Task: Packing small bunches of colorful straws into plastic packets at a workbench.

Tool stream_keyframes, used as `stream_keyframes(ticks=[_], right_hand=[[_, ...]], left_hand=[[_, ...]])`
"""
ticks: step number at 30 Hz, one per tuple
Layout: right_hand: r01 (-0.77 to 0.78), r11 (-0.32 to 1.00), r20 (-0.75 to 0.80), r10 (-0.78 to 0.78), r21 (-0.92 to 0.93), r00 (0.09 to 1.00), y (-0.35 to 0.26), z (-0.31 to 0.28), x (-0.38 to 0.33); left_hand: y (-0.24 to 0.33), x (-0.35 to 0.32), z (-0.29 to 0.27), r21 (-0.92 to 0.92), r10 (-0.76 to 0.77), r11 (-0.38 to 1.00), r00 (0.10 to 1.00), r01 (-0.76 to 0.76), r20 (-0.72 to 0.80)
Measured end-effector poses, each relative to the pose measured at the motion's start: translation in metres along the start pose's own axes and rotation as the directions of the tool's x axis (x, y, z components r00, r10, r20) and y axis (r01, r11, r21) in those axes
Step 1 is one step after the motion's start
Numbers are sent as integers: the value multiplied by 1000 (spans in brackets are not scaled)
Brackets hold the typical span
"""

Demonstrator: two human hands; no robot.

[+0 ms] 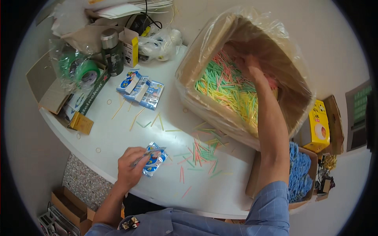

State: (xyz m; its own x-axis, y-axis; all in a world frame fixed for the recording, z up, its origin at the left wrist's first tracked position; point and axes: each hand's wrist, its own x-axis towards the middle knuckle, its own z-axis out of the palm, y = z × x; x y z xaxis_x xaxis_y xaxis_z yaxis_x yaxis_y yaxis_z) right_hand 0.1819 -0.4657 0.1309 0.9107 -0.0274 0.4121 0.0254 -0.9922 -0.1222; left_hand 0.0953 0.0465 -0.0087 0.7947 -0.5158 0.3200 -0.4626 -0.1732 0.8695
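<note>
My left hand [132, 162] is closed over the near part of the table. A small blue-and-white packet [157, 159] shows at its fingers, and a thin grey-blue edge crosses them, perhaps a second packet seen edge-on. Deep inside a large cardboard box [193, 78] lined with clear plastic is my right hand [251, 65], by the far inner wall. Many thin pink, green and yellow sticks [226, 84] fill the bottom there. Shadow hides its fingers, so I cannot tell what they hold. Loose sticks [202, 153] of the same kind lie scattered on the white table [157, 188].
Several blue-and-white packets [153, 96] overlap farther back. At the left stand a dark flask [112, 53], a small yellow-and-white box [132, 49] and green tape rolls [87, 74]. A carton of blue packets [300, 173] and a yellow box [318, 128] stand right.
</note>
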Motion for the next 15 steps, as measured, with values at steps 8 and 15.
stream_keyframes(ticks=[8, 15], right_hand=[[33, 920, 392, 135, -391, 910, -2, 36, 76], [-261, 897, 580, 431, -356, 691, 17, 68, 77]], left_hand=[[-3, 8, -13, -351, -333, 888, 942, 297, -47], [-10, 15, -5, -405, -379, 853, 924, 330, -45]])
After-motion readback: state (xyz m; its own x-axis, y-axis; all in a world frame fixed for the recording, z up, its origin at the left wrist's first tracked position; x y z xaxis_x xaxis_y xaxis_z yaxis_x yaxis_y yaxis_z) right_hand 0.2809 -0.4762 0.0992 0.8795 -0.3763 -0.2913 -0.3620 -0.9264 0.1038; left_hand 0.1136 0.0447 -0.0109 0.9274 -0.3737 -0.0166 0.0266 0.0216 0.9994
